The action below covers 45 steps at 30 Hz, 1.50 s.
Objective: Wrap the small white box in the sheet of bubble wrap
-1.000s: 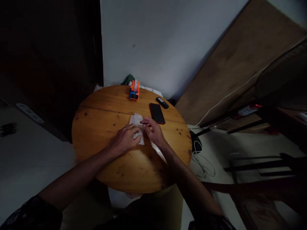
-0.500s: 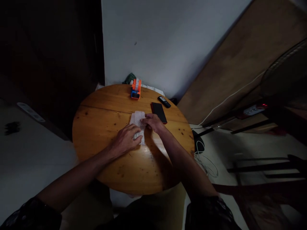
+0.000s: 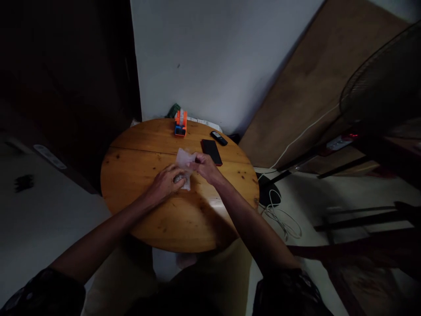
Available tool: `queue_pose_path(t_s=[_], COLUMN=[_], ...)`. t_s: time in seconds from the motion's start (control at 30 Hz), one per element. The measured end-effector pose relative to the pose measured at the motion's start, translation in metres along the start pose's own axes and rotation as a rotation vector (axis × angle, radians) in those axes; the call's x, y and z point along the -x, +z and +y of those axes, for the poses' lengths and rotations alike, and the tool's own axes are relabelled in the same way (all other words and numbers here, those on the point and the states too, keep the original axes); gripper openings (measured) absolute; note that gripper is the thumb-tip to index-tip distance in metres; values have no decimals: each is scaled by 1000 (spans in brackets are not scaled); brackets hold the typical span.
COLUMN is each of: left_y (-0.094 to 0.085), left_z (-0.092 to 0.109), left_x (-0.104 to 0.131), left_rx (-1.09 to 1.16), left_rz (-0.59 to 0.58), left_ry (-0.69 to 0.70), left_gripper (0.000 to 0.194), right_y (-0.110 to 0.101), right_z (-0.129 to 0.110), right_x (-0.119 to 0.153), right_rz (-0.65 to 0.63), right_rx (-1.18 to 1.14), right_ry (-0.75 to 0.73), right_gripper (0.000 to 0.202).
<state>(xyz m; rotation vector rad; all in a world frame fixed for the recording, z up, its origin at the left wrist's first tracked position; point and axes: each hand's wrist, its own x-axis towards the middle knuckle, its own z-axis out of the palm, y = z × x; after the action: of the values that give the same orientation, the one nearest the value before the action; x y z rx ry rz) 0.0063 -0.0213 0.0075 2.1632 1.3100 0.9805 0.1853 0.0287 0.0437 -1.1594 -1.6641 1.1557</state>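
Note:
A whitish, partly see-through sheet (image 3: 184, 159), which looks like soft packing wrap, is on the round wooden table (image 3: 138, 210). My left hand (image 3: 167, 180) curls over its near part, thumb and fingers closed around a small greyish bundle that I cannot make out. The far part of the sheet is raised off the wood, its right edge pinched between the thumb and fingers of my right hand (image 3: 204, 166). My hands partly hide the sheet.
Beyond my hands lie a dark phone with a red edge (image 3: 212, 152) and a small black handset (image 3: 219, 138). An orange and blue tape dispenser (image 3: 180, 123) stands near the wall. A white cable (image 3: 279, 217) lies on the floor right of the table, near a fan (image 3: 381, 79).
My right hand has lifted the far part of the sheet, which lay flatter before. My left hand stays on the near part. The whole view has shifted slightly.

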Motion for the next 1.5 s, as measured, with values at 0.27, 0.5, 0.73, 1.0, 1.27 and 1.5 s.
queue_pose_path(t_s=[0.27,0.5,0.73,1.0,1.27,1.5], left_y=[10,10,-2,-18,-9,-7], left_z=[6,-12,-20,-32,-21,-14], left_x=[10,1,8,20,5,-11], left_rx=[-113,48,117,-35,231,370], left_rz=[220,220,27,-90,-54,-42], left_ry=[-176,-24,95,356,-9,-309], left_gripper=[26,60,21,40,32,45], right_y=[5,6,3,12,3,1], right_z=[1,-6,6,41,32,36], right_x=[28,51,67,75,52,26], right_rz=[-30,-72,-123,-50,-69,-100], right_rx=[385,587,665,723,324,39], right_ry=[-183,-257,-385,-617,-296,-27], right_gripper=[6,17,16,31,20,31])
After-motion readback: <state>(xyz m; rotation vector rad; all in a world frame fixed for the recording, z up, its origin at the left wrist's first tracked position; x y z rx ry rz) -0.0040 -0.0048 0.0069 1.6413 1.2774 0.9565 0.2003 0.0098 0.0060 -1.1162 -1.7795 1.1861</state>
